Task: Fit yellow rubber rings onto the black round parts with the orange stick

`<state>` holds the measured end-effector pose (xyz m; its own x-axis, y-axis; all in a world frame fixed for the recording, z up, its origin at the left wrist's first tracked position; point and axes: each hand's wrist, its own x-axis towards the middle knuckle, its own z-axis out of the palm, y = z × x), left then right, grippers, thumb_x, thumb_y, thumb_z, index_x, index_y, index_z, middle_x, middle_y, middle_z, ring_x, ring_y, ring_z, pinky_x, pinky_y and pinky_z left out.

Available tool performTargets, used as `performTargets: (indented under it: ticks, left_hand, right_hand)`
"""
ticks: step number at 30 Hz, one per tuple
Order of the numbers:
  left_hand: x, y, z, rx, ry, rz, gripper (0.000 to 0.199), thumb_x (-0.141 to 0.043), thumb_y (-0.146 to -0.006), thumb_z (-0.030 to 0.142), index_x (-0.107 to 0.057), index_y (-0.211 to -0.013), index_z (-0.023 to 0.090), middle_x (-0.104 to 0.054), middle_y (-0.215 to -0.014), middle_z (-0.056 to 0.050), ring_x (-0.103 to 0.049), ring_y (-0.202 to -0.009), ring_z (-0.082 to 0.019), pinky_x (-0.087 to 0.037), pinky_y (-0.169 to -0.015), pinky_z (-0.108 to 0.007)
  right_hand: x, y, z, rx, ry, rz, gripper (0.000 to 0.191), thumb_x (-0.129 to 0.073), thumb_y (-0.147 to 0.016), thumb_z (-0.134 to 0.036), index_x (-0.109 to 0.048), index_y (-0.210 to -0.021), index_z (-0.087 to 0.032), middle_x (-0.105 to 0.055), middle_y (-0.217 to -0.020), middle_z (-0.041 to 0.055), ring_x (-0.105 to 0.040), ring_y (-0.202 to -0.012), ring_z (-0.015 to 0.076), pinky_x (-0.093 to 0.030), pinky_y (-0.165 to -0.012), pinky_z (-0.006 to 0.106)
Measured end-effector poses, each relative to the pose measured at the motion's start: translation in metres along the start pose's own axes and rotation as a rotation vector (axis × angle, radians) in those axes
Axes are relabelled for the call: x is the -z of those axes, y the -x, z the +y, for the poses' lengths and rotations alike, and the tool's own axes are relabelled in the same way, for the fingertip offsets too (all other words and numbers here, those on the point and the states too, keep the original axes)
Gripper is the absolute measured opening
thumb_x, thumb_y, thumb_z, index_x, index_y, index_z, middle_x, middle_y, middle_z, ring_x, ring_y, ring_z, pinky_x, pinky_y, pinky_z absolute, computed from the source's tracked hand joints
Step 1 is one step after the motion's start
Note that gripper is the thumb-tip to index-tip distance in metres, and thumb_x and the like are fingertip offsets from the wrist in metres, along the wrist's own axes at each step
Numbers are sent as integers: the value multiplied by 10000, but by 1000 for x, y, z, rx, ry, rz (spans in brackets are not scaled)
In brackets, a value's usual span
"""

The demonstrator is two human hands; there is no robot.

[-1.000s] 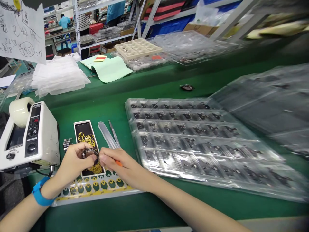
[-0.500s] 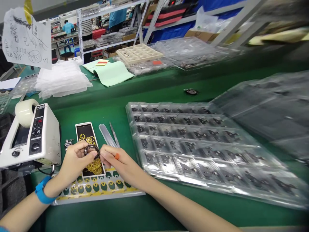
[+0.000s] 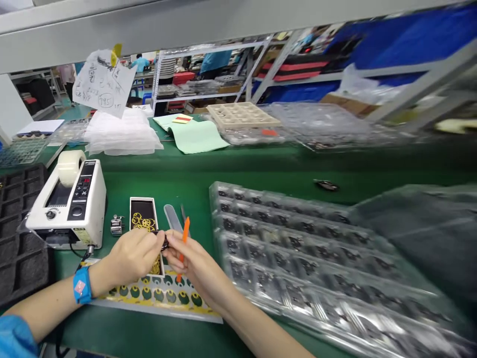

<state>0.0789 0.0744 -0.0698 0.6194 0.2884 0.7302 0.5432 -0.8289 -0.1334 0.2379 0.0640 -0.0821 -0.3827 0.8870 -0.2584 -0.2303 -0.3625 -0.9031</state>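
Note:
My left hand (image 3: 136,254), with a blue wristband (image 3: 82,285) below it, is closed with its fingertips at a small black ring-shaped part (image 3: 165,242). My right hand (image 3: 199,263) pinches the same part from the other side. A flat orange stick (image 3: 186,229) is also held there, slanting through the fingers. Under the hands stands a narrow white-rimmed box (image 3: 142,199) with yellow ring-shaped pieces (image 3: 144,222) inside. A sheet of green and yellow stickers (image 3: 164,298) lies beneath the box's near end. My fingers partly hide the part.
A white tape dispenser (image 3: 91,209) and a small metal counter (image 3: 117,225) are at left. Behind the hands lie a clear strip (image 3: 172,219) and tweezers (image 3: 183,213). Clear compartment trays (image 3: 218,214) with black parts fill the right; one dark part (image 3: 326,185) lies behind them.
My view has shifted, so the bench appears lower and further right. My left hand has turned its back upward over the part; the right fingers now grip the part, and more of the orange stick shows.

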Motion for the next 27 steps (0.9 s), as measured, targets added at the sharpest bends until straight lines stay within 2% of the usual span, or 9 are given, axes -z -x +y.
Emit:
performTargets:
  ticks: [2, 4, 7, 9, 14, 18, 21, 24, 27]
  left_hand:
    - [3, -1, 3, -36, -76, -21, 250, -362, -968, 55, -584, -1033, -40, -553, -645, -58, -509, -569, -183, -405, -472, -309]
    - [3, 2, 4, -50, -141, -54, 250, -366, -974, 64, -597, -998, -27, -527, -623, -36, -529, -584, -176, -420, -480, -301]
    - [2, 11, 0, -47, -220, -88, 279, -363, -980, 66, -628, -901, 25, -487, -598, -10, -539, -591, -155, -436, -505, -283]
    - [2, 16, -2, -41, -247, -89, 300, -356, -982, 64, -637, -882, 34, -485, -594, -8, -537, -590, -149, -441, -512, -276]
    - [-2, 21, 0, -47, -254, -95, 274, -378, -967, 52, -646, -937, 1, -514, -608, -26, -545, -603, -156, -465, -523, -276]
    - [-5, 27, -1, -97, -225, -162, 311, -369, -977, 78, -667, -896, 48, -553, -672, -33, -550, -615, -130, -493, -578, -256]
    - [-5, 30, -3, -94, -200, -176, 309, -375, -967, 69, -674, -904, 16, -559, -651, -43, -561, -611, -147, -493, -572, -276]
    - [-3, 26, -2, -88, -183, -212, 282, -410, -945, 61, -681, -903, -9, -564, -632, -54, -558, -571, -157, -471, -518, -292]
    - [5, 14, 1, -90, -167, -325, 315, -402, -962, 104, -705, -878, 83, -611, -681, -49, -559, -566, -131, -481, -526, -258]
  right_hand:
    - [2, 0, 5, -14, -15, 2, 612, -714, -591, -753, -494, -708, -194, -283, -495, -94, -146, -456, 56, -114, -448, 224]
    - [5, -1, 11, -24, 9, 18, 614, -712, -594, -764, -531, -710, -189, -250, -487, -97, -130, -457, 56, -107, -445, 223]
    - [7, -3, 14, -66, 19, 2, 556, -716, -668, -705, -575, -697, -168, -310, -504, -75, -147, -470, 50, -130, -462, 221]
    - [5, -3, 12, -82, -45, -7, 531, -774, -642, -652, -589, -697, -158, -380, -547, -57, -153, -475, 38, -131, -459, 211]
    - [2, -4, 9, -152, -155, -32, 537, -885, -511, -561, -568, -627, -145, -420, -578, -44, -188, -466, 18, -177, -423, 185]
    - [2, -6, 12, -158, -170, 41, 508, -903, -486, -531, -611, -663, -154, -496, -636, -21, -202, -462, 17, -198, -399, 176]
    - [-1, -6, 12, -168, -178, 48, 519, -914, -451, -532, -598, -628, -161, -448, -577, -34, -214, -466, 31, -218, -397, 174]
    - [4, -4, 15, -163, -124, 8, 476, -887, -518, -537, -593, -625, -178, -360, -535, -48, -242, -472, 58, -277, -409, 197]
    - [21, -11, 25, -37, 29, -33, 381, -824, -618, -534, -644, -714, -212, -402, -560, -19, -317, -478, 107, -342, -409, 258]
